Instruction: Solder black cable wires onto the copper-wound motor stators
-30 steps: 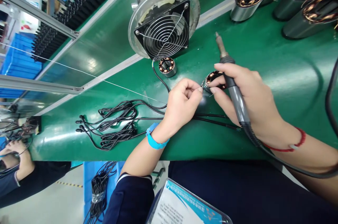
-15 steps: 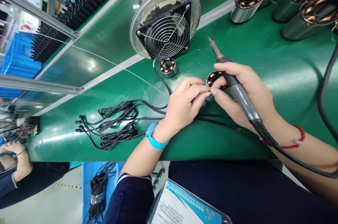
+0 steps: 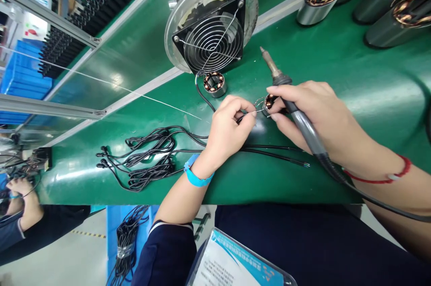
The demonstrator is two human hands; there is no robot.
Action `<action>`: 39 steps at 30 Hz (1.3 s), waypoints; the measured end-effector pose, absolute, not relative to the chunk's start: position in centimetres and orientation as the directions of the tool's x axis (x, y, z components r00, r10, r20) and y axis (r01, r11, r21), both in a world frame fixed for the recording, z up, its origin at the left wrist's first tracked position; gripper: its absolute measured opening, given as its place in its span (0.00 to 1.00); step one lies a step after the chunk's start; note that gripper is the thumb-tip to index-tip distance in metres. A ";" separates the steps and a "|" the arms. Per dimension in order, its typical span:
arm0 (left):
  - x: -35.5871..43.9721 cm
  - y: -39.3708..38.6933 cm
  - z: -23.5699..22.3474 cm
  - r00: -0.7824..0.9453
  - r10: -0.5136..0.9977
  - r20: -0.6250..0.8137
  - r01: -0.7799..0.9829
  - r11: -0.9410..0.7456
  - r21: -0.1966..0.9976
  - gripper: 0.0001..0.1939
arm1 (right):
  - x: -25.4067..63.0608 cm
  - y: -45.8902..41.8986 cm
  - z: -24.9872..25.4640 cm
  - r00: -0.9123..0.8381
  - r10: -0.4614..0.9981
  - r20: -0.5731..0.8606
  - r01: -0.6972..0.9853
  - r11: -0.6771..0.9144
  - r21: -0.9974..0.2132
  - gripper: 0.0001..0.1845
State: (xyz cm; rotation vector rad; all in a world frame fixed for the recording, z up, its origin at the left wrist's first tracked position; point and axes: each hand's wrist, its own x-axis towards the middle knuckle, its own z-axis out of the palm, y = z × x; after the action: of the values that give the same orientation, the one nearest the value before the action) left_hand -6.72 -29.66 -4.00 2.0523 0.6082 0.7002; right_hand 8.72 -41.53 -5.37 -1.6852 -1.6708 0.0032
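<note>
My right hand (image 3: 313, 115) grips a soldering iron (image 3: 306, 129), its tip up and to the left, clear of the work. The thumb and a finger of the same hand hold a small stator (image 3: 268, 103) with copper windings, partly hidden behind them. My left hand (image 3: 230, 124) is closed in a pinch just left of that stator. A thin silvery wire (image 3: 260, 110) runs from its fingertips toward the stator; a bit of black cable shows among the fingers. Another small stator (image 3: 214, 84), with a black cable beside it, stands below the round fan grille (image 3: 213, 48).
Coiled black cables (image 3: 151, 160) lie left of my hands, with stripped cable ends (image 3: 303, 164) reaching right beneath them. Several larger stators (image 3: 319, 1) stand at the back right. A white strand (image 3: 134, 90) slants across the bench toward my left hand. A co-worker's hands (image 3: 20, 187) show at far left.
My left hand has drawn slightly left, away from the stator, exposing a thin wire between them. The soldering iron's tip has shifted a little left.
</note>
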 end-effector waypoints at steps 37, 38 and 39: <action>-6.3 -31.1 -3.0 0.697 0.716 -0.032 0.274 -0.225 0.935 0.08 | 6.4 -49.3 -6.5 0.507 0.743 0.436 0.610 0.047 -0.791 0.11; -6.3 -31.1 -3.1 0.698 0.716 -0.030 0.273 -0.228 0.935 0.08 | 6.1 -49.5 -6.3 0.551 0.748 0.370 0.581 -0.025 -0.814 0.13; -6.3 -31.1 -3.1 0.698 0.716 -0.028 0.272 -0.228 0.935 0.08 | 5.7 -49.8 -6.0 0.590 0.747 0.308 0.552 -0.095 -0.828 0.15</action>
State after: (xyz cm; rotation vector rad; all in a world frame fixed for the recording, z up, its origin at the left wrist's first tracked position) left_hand -6.27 -31.13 -3.06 1.8039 0.7814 0.5023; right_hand 5.75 -49.80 -6.02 -1.7689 -1.0675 0.2311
